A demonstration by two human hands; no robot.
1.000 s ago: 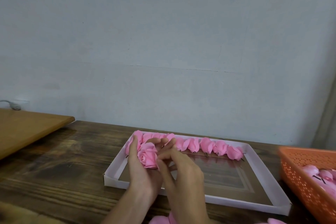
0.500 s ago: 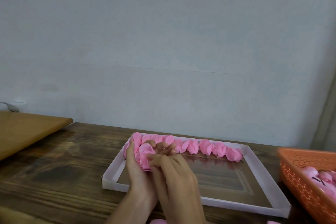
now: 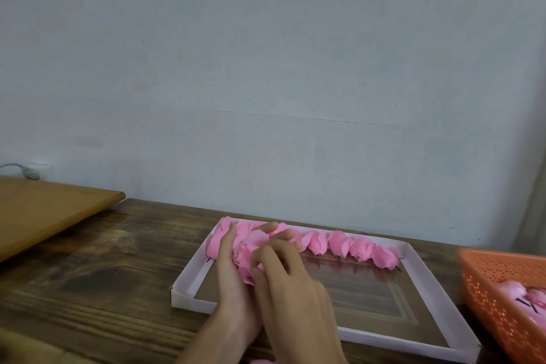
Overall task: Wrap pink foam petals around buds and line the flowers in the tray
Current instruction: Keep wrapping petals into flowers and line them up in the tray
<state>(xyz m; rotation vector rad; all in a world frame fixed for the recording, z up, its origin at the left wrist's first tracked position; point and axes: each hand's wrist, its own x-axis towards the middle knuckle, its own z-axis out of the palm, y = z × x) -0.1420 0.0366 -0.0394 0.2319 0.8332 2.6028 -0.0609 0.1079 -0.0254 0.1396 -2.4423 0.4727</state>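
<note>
Near the front edge of a dark, heavily grained wooden table (image 3: 103, 275), a person's two bare hands close around a pink foam flower (image 3: 246, 250), held over the left end of a shallow white cardboard tray (image 3: 189, 278). The left hand (image 3: 229, 272) cradles the bloom from the left and behind, thumb upright along its side and fingertips showing past its far edge. The right hand (image 3: 295, 284) lies over the front, its bent fingers pressed onto the soft, matte petals. The flower is rounded and layered, its outer petals curling loosely outward.

Along the tray's far rim lies a row of finished flowers (image 3: 342, 242). Their smooth, bulbous pink heads touch side by side from the far-left corner almost to the far-right one, with short dark stubs showing beneath some of them. The tray has straight folded walls and a glossy brown floor that mirrors the blooms.

At the table's right edge stands an orange plastic basket (image 3: 496, 298), its walls pierced with small holes, partly cut off by the frame. Pink foam buds (image 3: 514, 289) lie inside, carrying dark marks too blurred to read. A lighter, smooth wooden board (image 3: 44, 210) with a rounded corner juts in over the table's far-left corner. A scrap of pink foam (image 3: 260, 361) shows at the frame's bottom edge between the forearms. Behind rises a pale blue-grey wall (image 3: 266, 68), faintly scuffed.
</note>
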